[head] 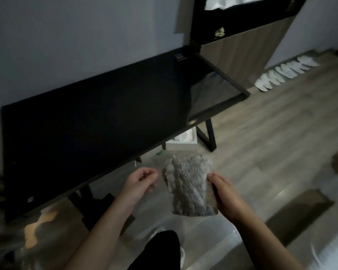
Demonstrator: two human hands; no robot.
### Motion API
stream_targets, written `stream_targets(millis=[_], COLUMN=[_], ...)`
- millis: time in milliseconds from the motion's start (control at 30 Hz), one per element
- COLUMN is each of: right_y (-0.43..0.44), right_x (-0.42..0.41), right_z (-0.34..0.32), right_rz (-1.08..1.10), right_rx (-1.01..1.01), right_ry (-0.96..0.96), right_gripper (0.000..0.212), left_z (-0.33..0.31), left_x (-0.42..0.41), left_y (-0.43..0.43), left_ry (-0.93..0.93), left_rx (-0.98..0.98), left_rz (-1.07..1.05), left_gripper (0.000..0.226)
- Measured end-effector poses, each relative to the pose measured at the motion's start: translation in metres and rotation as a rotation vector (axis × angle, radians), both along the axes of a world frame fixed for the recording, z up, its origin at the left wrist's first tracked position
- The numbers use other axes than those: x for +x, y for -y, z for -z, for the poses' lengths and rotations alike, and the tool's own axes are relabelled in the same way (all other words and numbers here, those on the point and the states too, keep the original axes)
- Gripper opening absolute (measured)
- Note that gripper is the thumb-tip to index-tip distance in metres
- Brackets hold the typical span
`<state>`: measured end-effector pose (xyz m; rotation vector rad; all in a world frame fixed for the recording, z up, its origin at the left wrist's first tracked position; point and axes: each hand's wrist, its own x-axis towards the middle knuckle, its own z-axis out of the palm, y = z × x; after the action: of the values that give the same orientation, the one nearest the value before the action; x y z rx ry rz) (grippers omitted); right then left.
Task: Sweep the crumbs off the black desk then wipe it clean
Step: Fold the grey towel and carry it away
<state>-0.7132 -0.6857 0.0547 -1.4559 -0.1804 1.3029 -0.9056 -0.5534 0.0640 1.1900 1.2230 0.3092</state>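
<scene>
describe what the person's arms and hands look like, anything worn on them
The left forearm and right forearm are bare as far as the frame shows, with no sleeves in view. The left hand and right hand wear no gloves, and no watch, bracelet or ring shows, though the picture is dim and blurred.

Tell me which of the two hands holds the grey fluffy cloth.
The right hand: its fingers grip the grey cloth at its edge. The left hand is curled beside it.
</scene>
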Motion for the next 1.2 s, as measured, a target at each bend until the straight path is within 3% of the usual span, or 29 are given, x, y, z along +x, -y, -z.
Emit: stream_targets(millis=[333, 533, 767, 967, 1200], right_y=[0.053, 0.013, -0.049, -0.072, -0.1], right_x=[0.138, 0.257, 0.39, 0.478, 0.621], right_z=[0.016, 0.016, -0.028, -0.02, 0.004], right_rz=[0.258, 0.375, 0.515, 0.569, 0.418], right_rx=[-0.153, -0.227, -0.104, -0.094, -0.147], right_ry=[0.119, 0.134, 0.207, 0.174, 0.157], right_gripper=[0.028, 0.03, 0.021, 0.02, 0.018], left_z=[0.026, 0.032, -0.01, -0.015, 0.017], left_x=[0.143, 0.27, 0.432, 0.528, 0.625], left_y=[-0.033, -0.079, -0.143, -0.161, -0.159], left_ry=[-0.022, -0.001, 0.036, 0.088, 0.046], left_rx=[0.039, 0.027, 0.15, 0.237, 0.178], left_rz=[0.155, 0.221, 0.385, 0.371, 0.152], left_gripper=[0.011, 0.012, 0.012, 0.014, 0.015])
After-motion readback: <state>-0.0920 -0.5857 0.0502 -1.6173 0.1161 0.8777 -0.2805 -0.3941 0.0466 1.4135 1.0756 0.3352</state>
